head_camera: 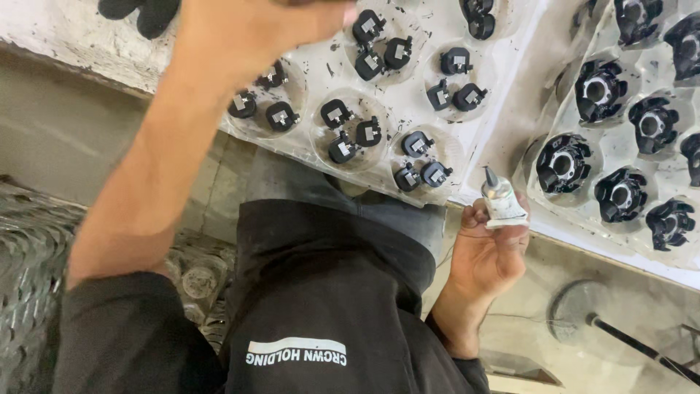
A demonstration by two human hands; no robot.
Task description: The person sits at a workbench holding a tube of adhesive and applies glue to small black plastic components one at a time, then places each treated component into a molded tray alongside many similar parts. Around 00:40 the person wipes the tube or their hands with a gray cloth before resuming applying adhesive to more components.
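My left hand (244,29) reaches over a clear plastic tray (310,79) at the top of the view. Its fingertips run out of frame, so what they hold is hidden. The tray's round pockets each carry up to three small black parts with metal tabs (343,131). My right hand (485,255) is lower, by the tray's near edge. It grips a small clear bottle with a pointed grey nozzle (502,198), held upright. To the right lies a second tray (620,157) of larger black ring-shaped parts (563,162).
Both trays rest on a stained white table (65,36). Two black items (146,11) lie at its top left. Wire mesh (29,255) and stacked clear trays (197,281) sit lower left. A round base with a black rod (590,317) stands on the floor lower right.
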